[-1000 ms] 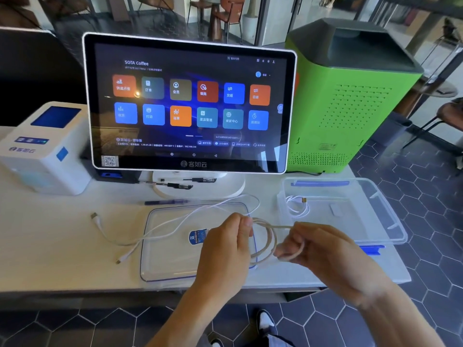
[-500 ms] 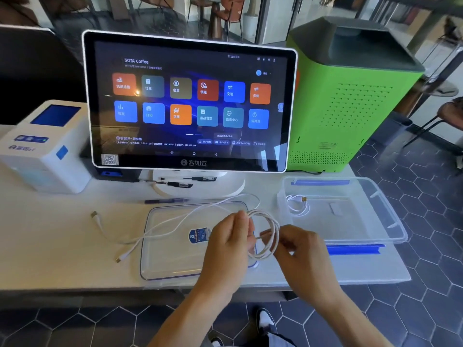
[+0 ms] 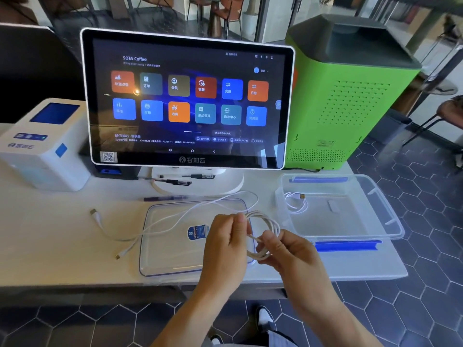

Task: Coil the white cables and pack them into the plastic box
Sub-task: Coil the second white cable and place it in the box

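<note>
We hold a half-wound white cable coil [image 3: 263, 236] up between both hands, just above the near table edge and over the right end of the clear lid [image 3: 175, 256]. Left hand [image 3: 225, 246] pinches the top of the coil between thumb and curled fingers — that looks like the anchor that keeps the loops from springing open. Right hand [image 3: 288, 254] has its fingers curled round the lower loops, probably to feed and seat the next turn. A loose white cable [image 3: 175, 221] trails left across the lid onto the table [image 3: 50, 234], with two plug ends [image 3: 93, 212] lying apart there; whether it is the tail of our coil or a separate cable we cannot tell. The plastic box [image 3: 390, 221] sits open just right of the hands, close enough for a short drop-in, and one coiled cable [image 3: 295, 202] already lies in its far-left corner. The lid is off and flat, so the box stays open. Our judgement: coiling is mid-way, packing partly done.
</note>
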